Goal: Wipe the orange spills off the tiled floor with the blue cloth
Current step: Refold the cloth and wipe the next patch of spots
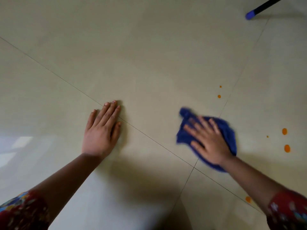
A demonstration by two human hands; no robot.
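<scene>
hands: we count two, well apart, both palm-down.
left hand (101, 130): flat on bare tile, fingers straight and close together, lying across a grout line; it holds nothing.
right hand (209, 140): fingers spread and straight, pressing on the blue cloth (230, 133); we note motion blur here.
blue cloth: one, bunched on the floor under the right hand, its edges showing past the fingertips and the wrist.
orange spills (284, 131): we count six spots, all apart from the cloth. Two small ones lie beyond it, three at far right, one beside the right forearm.
tiled floor (149, 63): pale and glossy; grout lines cross just below the cloth.
sleeves (25, 211): two, red and patterned.
pole (250, 14): one, black with a blue tip, top right corner.
</scene>
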